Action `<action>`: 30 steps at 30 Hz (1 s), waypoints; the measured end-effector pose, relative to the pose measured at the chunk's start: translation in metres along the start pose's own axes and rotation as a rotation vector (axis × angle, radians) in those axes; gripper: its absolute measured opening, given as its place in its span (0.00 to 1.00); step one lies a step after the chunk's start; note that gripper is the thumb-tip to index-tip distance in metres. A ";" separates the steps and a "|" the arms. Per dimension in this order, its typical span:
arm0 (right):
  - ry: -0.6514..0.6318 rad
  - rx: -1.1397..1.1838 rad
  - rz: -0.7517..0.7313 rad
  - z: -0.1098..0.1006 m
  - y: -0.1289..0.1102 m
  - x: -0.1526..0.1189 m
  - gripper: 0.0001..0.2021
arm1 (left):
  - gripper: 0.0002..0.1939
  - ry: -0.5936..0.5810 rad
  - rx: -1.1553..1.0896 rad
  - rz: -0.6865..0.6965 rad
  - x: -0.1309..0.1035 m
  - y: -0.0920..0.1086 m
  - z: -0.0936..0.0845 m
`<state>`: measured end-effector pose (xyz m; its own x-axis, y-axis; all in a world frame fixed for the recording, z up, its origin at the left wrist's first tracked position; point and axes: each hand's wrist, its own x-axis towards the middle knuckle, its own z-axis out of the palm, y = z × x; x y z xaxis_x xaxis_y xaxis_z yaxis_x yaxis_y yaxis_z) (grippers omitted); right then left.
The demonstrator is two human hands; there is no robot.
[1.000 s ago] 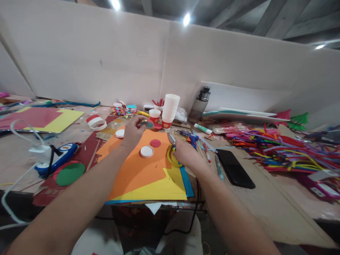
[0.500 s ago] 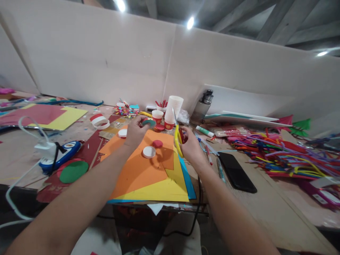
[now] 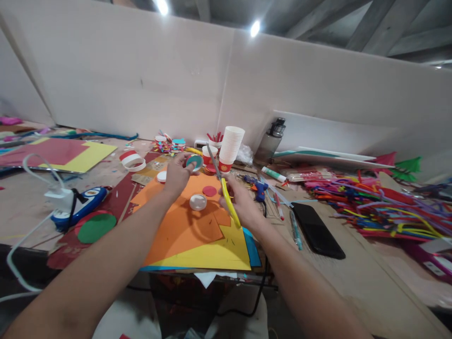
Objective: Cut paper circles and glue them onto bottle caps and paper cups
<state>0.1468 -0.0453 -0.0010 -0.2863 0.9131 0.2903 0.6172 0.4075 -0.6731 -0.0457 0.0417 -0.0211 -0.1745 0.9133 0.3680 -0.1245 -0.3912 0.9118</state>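
Between the thumb and fingers of my left hand [image 3: 179, 175] is a small round green paper disc [image 3: 194, 162] with a pale edge. My right hand [image 3: 242, 200] is closed on yellow-handled scissors [image 3: 229, 203], whose blades point up and away, just right of the disc. Beneath both hands lie orange paper [image 3: 180, 235] and yellow paper [image 3: 233, 252]. A white cup bottom [image 3: 198, 202] and a red paper disc [image 3: 209, 190] rest on the orange sheet between my arms.
Stacked paper cups [image 3: 231, 146] stand behind the scissors. To the right are a blue glue gun [image 3: 261, 190], a black phone [image 3: 318, 230] and a heap of pipe cleaners [image 3: 381, 207]. A blue power strip [image 3: 83, 202] and a large green disc [image 3: 96, 227] lie left.
The green disc has tilted to show more of its face. My right hand has moved left and turned the scissors, bringing the blades toward the disc. The glue gun has come into view.
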 end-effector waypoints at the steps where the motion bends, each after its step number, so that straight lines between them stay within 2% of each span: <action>1: -0.026 0.021 0.036 -0.001 -0.002 -0.001 0.21 | 0.16 -0.005 0.001 0.009 0.000 0.000 0.000; 5: -0.107 0.104 0.159 -0.005 -0.014 -0.004 0.12 | 0.17 -0.040 0.011 0.059 0.000 0.000 -0.001; 11: -0.210 0.239 0.319 -0.010 -0.031 -0.007 0.12 | 0.17 -0.076 0.067 0.093 -0.003 0.002 0.001; 18: -0.186 0.285 0.343 -0.006 -0.036 -0.009 0.10 | 0.17 -0.134 0.133 0.159 -0.009 0.007 0.004; 30: -0.162 0.280 0.353 -0.003 -0.033 -0.008 0.09 | 0.19 -0.101 0.225 0.166 -0.011 0.011 0.005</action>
<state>0.1310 -0.0660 0.0215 -0.2196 0.9720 -0.0837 0.4825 0.0336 -0.8752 -0.0406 0.0274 -0.0141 -0.0751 0.8498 0.5217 0.1193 -0.5117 0.8508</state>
